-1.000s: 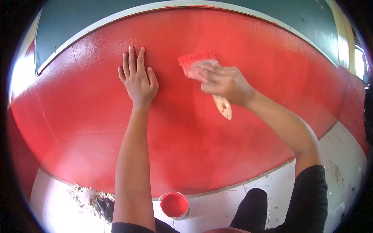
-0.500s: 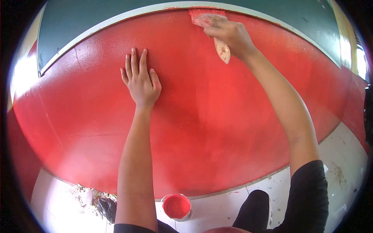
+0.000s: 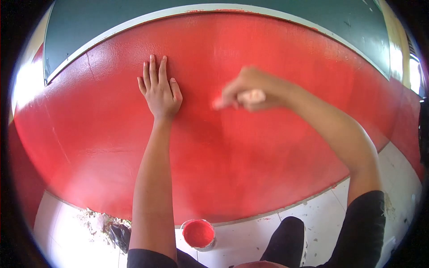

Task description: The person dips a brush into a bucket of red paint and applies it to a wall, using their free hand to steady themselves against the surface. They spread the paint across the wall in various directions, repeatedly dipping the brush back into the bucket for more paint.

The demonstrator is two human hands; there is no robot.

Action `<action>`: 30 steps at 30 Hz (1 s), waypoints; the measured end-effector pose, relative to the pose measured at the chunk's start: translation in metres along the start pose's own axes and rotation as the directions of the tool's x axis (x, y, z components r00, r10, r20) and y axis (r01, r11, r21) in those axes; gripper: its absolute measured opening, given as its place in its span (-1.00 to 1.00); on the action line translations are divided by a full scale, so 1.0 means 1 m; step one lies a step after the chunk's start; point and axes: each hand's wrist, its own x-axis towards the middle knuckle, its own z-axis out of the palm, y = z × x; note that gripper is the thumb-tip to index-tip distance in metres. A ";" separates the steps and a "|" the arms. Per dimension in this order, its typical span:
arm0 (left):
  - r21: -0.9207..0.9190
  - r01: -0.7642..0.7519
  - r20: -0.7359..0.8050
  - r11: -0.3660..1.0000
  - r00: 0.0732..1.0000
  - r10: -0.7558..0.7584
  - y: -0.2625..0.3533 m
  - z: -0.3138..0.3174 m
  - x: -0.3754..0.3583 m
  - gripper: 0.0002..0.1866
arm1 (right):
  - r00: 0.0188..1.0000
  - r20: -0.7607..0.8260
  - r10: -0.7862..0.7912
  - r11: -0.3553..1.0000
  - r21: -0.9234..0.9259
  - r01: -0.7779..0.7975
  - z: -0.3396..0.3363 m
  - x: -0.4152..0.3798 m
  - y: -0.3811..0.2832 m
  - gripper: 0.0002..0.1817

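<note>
My left hand lies flat on the red wall with its fingers spread, left of the middle of the view. Closed round a paintbrush, my right hand is to the right of it, in front of the wall and blurred by motion. The brush's pale handle end points toward me; its reddish head, at the left of the hand, is smeared. Whether the bristles touch the wall cannot be made out. Below, an open pot of red paint stands on the floor.
A dark green board with a pale frame, marked with red in places, spans the top of the wall. On the white tiled floor lie debris and a black plastic bag at the lower left. My knee shows beside the pot.
My right hand has moved down and slightly left with the paintbrush, away from the board's frame. The brush has turned. My left hand keeps its place on the wall.
</note>
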 end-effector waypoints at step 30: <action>-0.028 -0.055 -0.091 0.998 0.994 0.052 -0.009 0.012 -0.002 -0.37 | 0.983 -0.179 -0.040 0.996 0.076 0.054 0.030 -0.032 0.051 -0.98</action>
